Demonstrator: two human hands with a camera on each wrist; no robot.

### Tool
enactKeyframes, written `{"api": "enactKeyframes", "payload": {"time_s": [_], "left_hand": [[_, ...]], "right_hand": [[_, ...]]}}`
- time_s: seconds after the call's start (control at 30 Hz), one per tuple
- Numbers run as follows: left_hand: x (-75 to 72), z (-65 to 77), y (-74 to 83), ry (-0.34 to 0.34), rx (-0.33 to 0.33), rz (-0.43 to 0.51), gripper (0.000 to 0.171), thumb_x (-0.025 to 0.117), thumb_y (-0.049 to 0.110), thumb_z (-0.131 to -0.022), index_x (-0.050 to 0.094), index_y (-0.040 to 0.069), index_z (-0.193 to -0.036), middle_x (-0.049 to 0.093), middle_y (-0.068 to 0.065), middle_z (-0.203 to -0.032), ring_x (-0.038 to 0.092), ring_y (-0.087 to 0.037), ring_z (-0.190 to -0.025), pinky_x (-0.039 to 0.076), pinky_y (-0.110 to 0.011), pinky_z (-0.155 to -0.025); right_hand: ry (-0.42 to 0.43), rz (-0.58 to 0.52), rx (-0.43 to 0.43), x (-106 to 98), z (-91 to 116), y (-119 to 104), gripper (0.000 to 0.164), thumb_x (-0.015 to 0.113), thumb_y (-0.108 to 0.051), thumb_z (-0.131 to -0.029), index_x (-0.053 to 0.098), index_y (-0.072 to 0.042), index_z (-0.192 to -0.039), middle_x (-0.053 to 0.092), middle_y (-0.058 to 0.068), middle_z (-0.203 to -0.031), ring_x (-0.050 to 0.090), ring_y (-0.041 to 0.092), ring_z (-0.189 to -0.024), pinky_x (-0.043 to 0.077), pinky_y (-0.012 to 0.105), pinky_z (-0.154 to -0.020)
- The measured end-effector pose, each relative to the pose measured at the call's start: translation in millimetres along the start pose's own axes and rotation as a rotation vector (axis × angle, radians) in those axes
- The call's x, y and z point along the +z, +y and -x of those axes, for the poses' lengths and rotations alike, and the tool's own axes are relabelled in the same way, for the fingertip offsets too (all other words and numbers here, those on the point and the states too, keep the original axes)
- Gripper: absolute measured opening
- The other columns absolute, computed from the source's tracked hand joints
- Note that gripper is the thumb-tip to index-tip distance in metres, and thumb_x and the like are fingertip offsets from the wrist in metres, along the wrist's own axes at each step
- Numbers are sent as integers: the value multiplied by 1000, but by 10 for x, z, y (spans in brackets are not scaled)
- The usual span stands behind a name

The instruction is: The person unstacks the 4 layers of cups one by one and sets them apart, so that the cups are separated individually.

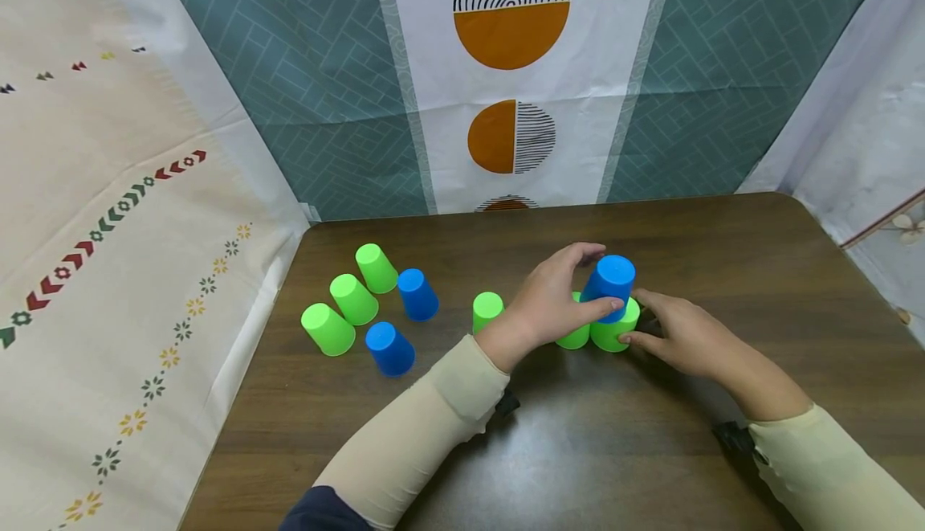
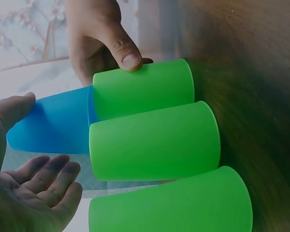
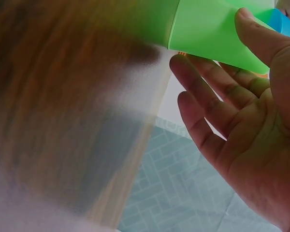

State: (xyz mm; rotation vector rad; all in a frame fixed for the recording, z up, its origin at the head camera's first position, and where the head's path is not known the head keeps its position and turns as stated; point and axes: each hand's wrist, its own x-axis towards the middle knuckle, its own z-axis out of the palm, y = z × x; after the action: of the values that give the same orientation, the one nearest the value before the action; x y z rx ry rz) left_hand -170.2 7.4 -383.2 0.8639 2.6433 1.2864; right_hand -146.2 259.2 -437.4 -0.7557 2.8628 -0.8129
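Note:
Upside down, a blue cup [image 1: 613, 278] stands on two neighbouring green cups, the right one [image 1: 614, 336] and the middle one [image 2: 154, 142]. My left hand [image 1: 545, 302] is around the blue cup; its thumb lies against the side, and its other fingers spread loosely, apart from the cup in the left wrist view. At the right green cup, my right hand [image 1: 686, 334] has its thumb on the wall and its fingers loosely extended alongside. A third green cup [image 1: 487, 310] stands to the left, partly hidden by my left hand.
On the left of the brown table [image 1: 462, 451] stand three green cups in a slanting row, one being the nearest [image 1: 328, 330]. Beside them are two blue cups, a rear one [image 1: 417, 296] and a front one [image 1: 390, 350]. A patterned cloth [image 1: 347, 73] hangs behind the table.

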Motion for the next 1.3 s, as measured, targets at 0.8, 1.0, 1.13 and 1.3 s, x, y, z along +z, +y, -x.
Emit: {"api": "enactKeyframes", "payload": {"time_s": [0.8, 1.0, 1.13, 1.3], "left_hand": [[-258, 318, -47, 97, -15, 119, 56, 83, 30, -92, 60, 17, -142, 65, 5, -135, 63, -13, -122, 54, -38, -103], [-423, 500, -128, 128, -17, 139, 54, 83, 27, -93, 60, 16, -140, 66, 4, -131, 65, -12, -118, 56, -37, -101], [-559, 651, -192, 160, -28, 130, 53, 84, 27, -93, 61, 18, -140, 66, 6, -131, 64, -11, -118, 56, -35, -100], [-747, 836, -297, 220, -23, 120, 53, 85, 23, -91, 61, 15, -138, 67, 5, -130, 65, -12, -118, 55, -36, -102]], "right_hand": [[21, 7, -13, 9, 3, -15, 49, 82, -33, -93, 62, -10, -131, 72, 0, -113, 71, 25, -104, 59, 54, -88], [41, 17, -17, 19, 13, -3, 49, 84, -32, -92, 63, -12, -131, 72, -1, -115, 70, 25, -105, 59, 53, -88], [44, 18, -25, 28, 14, -5, 49, 85, -31, -91, 63, -12, -131, 72, -1, -117, 70, 25, -107, 58, 54, -89], [47, 15, -27, 33, 12, -8, 49, 85, -30, -91, 63, -13, -131, 71, -2, -116, 70, 24, -107, 58, 53, -89]]}}
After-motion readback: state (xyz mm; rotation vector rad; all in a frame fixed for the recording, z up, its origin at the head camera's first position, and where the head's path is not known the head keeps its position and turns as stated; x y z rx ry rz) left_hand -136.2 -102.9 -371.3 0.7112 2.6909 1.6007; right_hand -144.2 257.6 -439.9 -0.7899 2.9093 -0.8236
